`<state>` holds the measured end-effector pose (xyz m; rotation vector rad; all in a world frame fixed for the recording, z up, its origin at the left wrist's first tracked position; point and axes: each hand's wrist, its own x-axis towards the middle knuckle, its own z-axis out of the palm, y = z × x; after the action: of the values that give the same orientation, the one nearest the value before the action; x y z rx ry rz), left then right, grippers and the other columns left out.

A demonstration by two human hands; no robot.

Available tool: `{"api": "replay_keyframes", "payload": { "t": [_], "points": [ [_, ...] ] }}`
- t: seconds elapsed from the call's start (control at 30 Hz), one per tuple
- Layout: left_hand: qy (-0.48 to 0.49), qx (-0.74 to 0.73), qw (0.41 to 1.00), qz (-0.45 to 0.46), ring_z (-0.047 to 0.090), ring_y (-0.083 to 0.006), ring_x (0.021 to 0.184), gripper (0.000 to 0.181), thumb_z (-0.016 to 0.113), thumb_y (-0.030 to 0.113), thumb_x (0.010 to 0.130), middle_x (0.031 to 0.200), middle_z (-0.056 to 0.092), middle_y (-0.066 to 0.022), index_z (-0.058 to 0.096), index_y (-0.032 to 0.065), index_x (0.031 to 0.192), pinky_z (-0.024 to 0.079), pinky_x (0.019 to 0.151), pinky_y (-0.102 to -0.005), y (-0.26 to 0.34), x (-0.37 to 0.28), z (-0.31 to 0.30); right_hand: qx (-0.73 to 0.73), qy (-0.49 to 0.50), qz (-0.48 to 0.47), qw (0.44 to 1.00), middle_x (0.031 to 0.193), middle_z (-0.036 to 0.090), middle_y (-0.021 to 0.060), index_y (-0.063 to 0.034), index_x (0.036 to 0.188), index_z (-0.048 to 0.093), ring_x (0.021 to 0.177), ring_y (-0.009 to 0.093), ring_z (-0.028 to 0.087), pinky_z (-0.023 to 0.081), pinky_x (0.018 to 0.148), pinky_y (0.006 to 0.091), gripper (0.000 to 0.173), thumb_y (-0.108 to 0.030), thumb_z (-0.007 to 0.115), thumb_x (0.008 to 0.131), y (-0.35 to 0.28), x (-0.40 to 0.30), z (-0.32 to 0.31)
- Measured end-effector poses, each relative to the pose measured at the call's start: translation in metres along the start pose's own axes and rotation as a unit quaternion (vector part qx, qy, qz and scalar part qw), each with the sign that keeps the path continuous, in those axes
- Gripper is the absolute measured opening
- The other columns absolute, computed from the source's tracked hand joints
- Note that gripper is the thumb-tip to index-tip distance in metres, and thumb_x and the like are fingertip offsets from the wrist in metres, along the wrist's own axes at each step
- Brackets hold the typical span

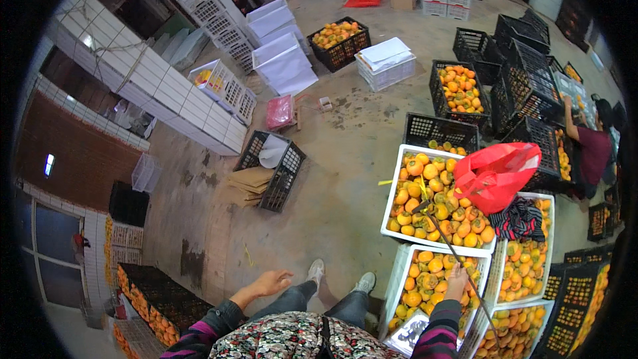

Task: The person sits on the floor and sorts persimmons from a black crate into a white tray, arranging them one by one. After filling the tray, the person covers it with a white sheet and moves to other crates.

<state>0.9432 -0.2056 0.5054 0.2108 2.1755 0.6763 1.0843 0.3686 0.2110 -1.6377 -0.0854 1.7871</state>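
Observation:
My left hand (271, 282) is in the air left of my shoes, its fingers loosely extended and nothing in it. Over a white plastic crate (407, 259) of persimmons (424, 279), my right hand (455, 283) reaches forward. Its fingers meet a thin dark metal rod (445, 236) with a short crosspiece at its far end; whether they close around it cannot be told. The rod slants across several persimmon crates. Beyond stands another full white crate (390, 204), partly covered by a red bag (498, 172). A shiny silvery packet (409, 331) lies by my right sleeve.
A striped cloth (518, 219) lies on the persimmons at right. Ahead left on the concrete floor (344, 169) stands a black crate (281, 174) with cardboard beside it. A tiled pillar (164, 89) rises at left. Stacked black crates (528, 80) stand near another person (593, 154).

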Motion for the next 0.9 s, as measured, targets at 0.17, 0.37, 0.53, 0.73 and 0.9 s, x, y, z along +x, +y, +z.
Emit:
{"api": "replay_keyframes", "payload": {
  "t": [0.17,0.37,0.53,0.73,0.9],
  "points": [
    [-0.006,-0.052,0.999,-0.011,0.061,-0.0298,0.098,0.037,0.054,0.026,0.089,0.107,0.063,-0.0181,0.053,0.0052,0.119,0.047,0.084,-0.0365,-0.011,0.006,0.001,-0.041,-0.089,0.027,0.995,0.100,0.061,0.0143,0.0038,0.102,0.051,0.092,0.024,0.061,0.055,0.080,0.0310,0.022,-0.015,0.045,0.093,-0.012,-0.012,0.002],
    [-0.018,-0.066,0.998,-0.003,0.061,-0.0259,0.098,0.036,0.052,0.025,0.090,0.107,0.063,-0.0176,0.053,0.0049,0.119,0.047,0.084,-0.0351,0.002,0.018,-0.018,-0.194,-0.132,0.012,0.972,0.100,0.062,0.0089,0.0008,0.108,0.055,0.097,0.019,0.060,0.050,0.081,0.0277,0.026,-0.018,0.048,0.092,-0.019,-0.038,0.016],
    [0.025,-0.157,0.986,0.044,0.062,-0.0276,0.095,0.034,0.053,0.020,0.088,0.105,0.063,-0.0176,0.052,0.0026,0.118,0.048,0.082,-0.0360,-0.008,0.036,-0.036,-0.236,-0.128,0.000,0.963,0.079,0.063,0.0054,0.0024,0.099,0.060,0.069,0.015,0.058,0.050,0.063,0.0260,0.024,-0.017,0.060,0.086,-0.006,-0.090,0.051],
    [0.211,-0.239,0.945,0.072,0.058,-0.0220,0.099,0.036,0.052,0.011,0.086,0.111,0.060,-0.0129,0.051,0.0042,0.121,0.047,0.083,-0.0341,-0.017,0.067,-0.124,-0.297,-0.138,-0.015,0.945,0.082,0.060,0.0048,-0.0006,0.099,0.057,0.068,0.015,0.055,0.048,0.063,0.0257,0.023,-0.021,0.059,0.088,0.027,-0.156,0.100],
    [0.354,-0.340,0.851,0.190,0.054,-0.0176,0.105,0.038,0.053,0.007,0.083,0.117,0.055,-0.0084,0.051,0.0033,0.121,0.043,0.090,-0.0311,-0.043,0.083,-0.264,-0.383,-0.177,-0.073,0.904,0.073,0.060,0.0054,-0.0032,0.098,0.057,0.058,0.015,0.056,0.049,0.052,0.0251,0.021,-0.022,0.052,0.092,0.083,-0.220,0.159]
  ]
}}
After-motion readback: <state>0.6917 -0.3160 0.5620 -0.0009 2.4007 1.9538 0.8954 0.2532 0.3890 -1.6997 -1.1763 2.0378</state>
